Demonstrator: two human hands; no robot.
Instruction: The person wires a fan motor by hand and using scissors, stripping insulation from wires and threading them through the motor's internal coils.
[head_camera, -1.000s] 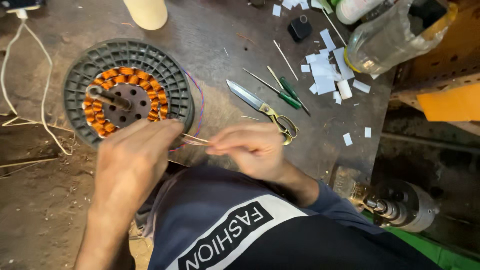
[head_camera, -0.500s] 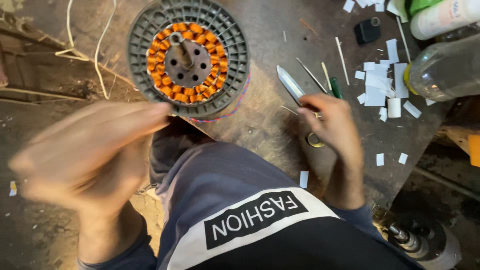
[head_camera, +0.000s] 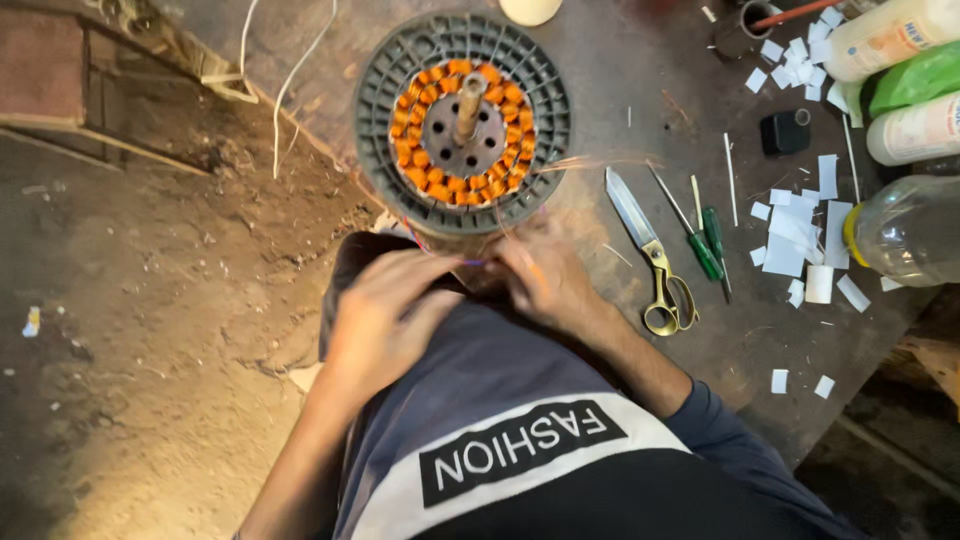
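A: Head view, the only one. Motor stator (head_camera: 463, 120) sits on the workbench (head_camera: 620, 60) edge, just above the person's lap: grey ribbed ring, orange copper coils inside, a shaft sticking up at the centre.

B: Hands?

A: Left hand (head_camera: 385, 315) and right hand (head_camera: 545, 280) are close together right under the stator's near rim, fingertips pinched toward each other on thin wire strands (head_camera: 470, 262) coming down from the coils. Both look closed on the wire, though the strands are fine and partly blurred.

B: How would it handle?

A: My read: the stator is heavy and stiff, best held by the outer ring, not the coils. The wire is light, springy, easy to kink or snap, and thin enough to slip, so a fingertip pinch near the coil suits it.

B: Wire against the grip?

A: It runs from the coil edge straight down into the pinch, between the two hands. More fine strands fan off to the right.

B: Nearby?

A: Scissors (head_camera: 650, 250) and a green-handled screwdriver (head_camera: 710, 245) lie right of the hands, untouched; paper scraps (head_camera: 800, 225) and a clear bottle (head_camera: 905, 230) beyond.
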